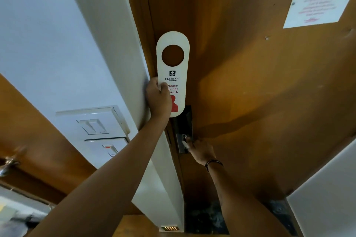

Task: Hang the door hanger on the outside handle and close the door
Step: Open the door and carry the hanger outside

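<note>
Leftmost, a white switch panel [96,125] sat on the wall left of the wooden door [250,82]. Next, the left hand [158,100] had its grip closed around the lower part of the "Do not disturb" door hanger [173,75], held upright against the door's edge. Further right, the right hand [200,150] touched the dark lock plate [183,127] on the door, its grip loose and holding nothing I could make out.

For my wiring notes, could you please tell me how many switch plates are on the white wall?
2: the upper switch plate sits left of the forearm, and the lower switch plate sits directly beneath it. More may be hidden behind the arm.
</note>
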